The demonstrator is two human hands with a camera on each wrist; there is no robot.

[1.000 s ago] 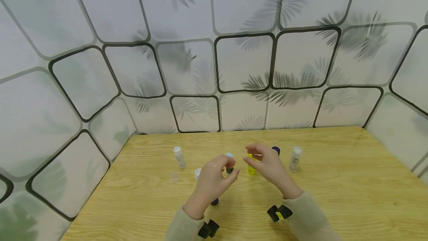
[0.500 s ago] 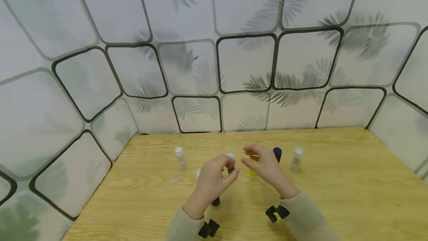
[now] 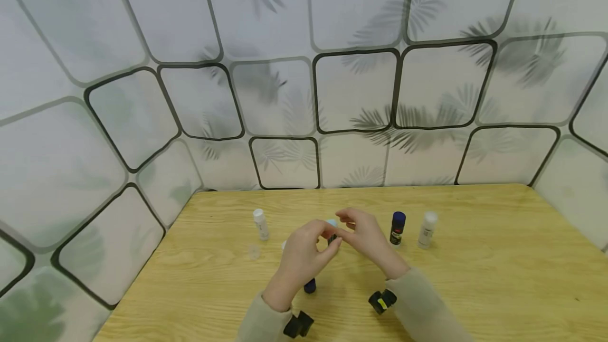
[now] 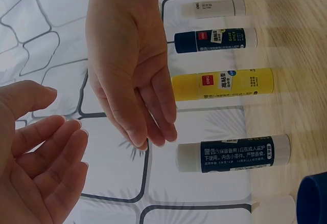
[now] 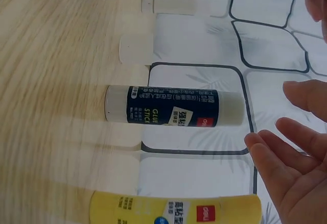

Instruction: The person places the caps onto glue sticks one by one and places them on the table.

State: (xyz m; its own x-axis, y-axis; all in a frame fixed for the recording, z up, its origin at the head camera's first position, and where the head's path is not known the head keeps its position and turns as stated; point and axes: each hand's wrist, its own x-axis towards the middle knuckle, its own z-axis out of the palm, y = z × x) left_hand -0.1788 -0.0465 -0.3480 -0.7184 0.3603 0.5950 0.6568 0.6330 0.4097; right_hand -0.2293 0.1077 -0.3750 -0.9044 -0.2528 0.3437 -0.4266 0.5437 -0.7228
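As 2 hands (image 3: 302,249) (image 3: 368,234) hover, 1 yellow stick (image 4: 225,83) stands.

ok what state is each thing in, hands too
Left hand: fingers loosely bent, empty
Right hand: fingers loosely bent, empty
Middle dark glue stick: upright, pale top showing
Yellow glue stick: upright, looks capped
Navy-capped glue stick: upright, capped
Left white glue stick: upright, cap unclear
Right white glue stick: upright, cap unclear
Navy cap: off, apart from the sticks
Clear piece: too faint to tell
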